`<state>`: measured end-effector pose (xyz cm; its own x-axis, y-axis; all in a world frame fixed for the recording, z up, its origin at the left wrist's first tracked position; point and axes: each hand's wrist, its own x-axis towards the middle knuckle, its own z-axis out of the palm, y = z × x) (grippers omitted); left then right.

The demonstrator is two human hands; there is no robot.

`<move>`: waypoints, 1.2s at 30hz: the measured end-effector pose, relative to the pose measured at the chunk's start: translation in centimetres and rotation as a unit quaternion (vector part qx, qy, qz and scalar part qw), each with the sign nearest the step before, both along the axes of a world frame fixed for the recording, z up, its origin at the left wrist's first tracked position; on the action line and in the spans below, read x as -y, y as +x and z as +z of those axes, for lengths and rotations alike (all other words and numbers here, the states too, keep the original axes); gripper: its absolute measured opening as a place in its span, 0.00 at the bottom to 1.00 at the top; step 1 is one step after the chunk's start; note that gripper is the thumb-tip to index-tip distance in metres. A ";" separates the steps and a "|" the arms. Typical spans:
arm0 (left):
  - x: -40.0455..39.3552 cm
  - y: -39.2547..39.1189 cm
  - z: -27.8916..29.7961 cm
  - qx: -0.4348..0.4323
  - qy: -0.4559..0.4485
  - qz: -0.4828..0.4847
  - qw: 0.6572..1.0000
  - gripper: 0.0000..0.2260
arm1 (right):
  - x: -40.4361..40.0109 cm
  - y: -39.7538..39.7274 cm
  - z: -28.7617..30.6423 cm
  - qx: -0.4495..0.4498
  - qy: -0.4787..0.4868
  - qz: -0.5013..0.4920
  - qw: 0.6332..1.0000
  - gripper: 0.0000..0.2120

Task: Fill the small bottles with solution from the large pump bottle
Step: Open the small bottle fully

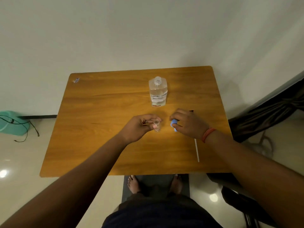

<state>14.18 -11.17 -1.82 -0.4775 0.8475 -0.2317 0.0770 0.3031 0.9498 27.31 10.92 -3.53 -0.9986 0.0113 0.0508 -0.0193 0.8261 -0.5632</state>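
While both arms reach out over the wooden tabletop (102, 122), I see my left hand (138, 127) with its grip closed around a small clear bottle (156, 125), fingers and thumb curled about its sides. That bottle stands upright with its open mouth showing at the top; whether its base touches the wood I cannot tell. Just to the right of that grip, apart from it, my right hand (189, 123) pinches a small blue piece (173, 124) between thumb and fingers, so its grip is narrow and occupied. It looks like a cap or dropper top, but I cannot say which. An orange band (208, 134) sits on the right wrist.

Beyond both grips, well away from the fingers and slightly nearer the right hand's side, the large bottle (158, 92) stands upright. It is clear, holds clear liquid, carries a white label with handwritten text, and has a clear top. Neither hand touches it.

Near the right wrist, on the side closer to me, a thin white stick (196, 150) lies flat on the wood. Far to the left of the left grip, at the far corner, lies a small scrap of wrapper (76, 80). Beside the tabletop, on the floor at the left, sits a green object (11, 122) with a dark cable over it.
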 end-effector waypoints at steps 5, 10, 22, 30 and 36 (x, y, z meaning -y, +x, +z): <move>0.4 1.2 -3.0 -0.080 -0.052 -0.021 0.995 0.11 | 1.0 2.6 -4.5 0.059 0.005 -0.038 0.997 0.10; 1.0 2.1 -5.7 -0.136 -0.085 -0.053 0.986 0.11 | 1.3 4.1 -7.2 0.096 0.014 -0.051 0.994 0.08; 1.3 3.6 -9.4 -0.207 -0.124 -0.118 0.963 0.15 | 1.8 5.3 -10.1 0.110 0.024 0.030 0.993 0.04; 1.4 3.4 -10.2 -0.197 -0.148 -0.126 0.961 0.17 | 1.7 6.2 -11.4 0.113 0.006 0.066 0.991 0.05; 2.1 3.5 -10.7 -0.177 -0.162 -0.118 0.964 0.18 | 2.0 6.0 -11.8 0.118 0.010 0.070 0.990 0.05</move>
<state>17.67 -13.29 -12.52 -0.3786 0.8529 -0.3594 0.4822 0.5132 0.7100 33.30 8.88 -15.29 -0.9743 -0.1277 -0.1853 -0.0051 0.8356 -0.5493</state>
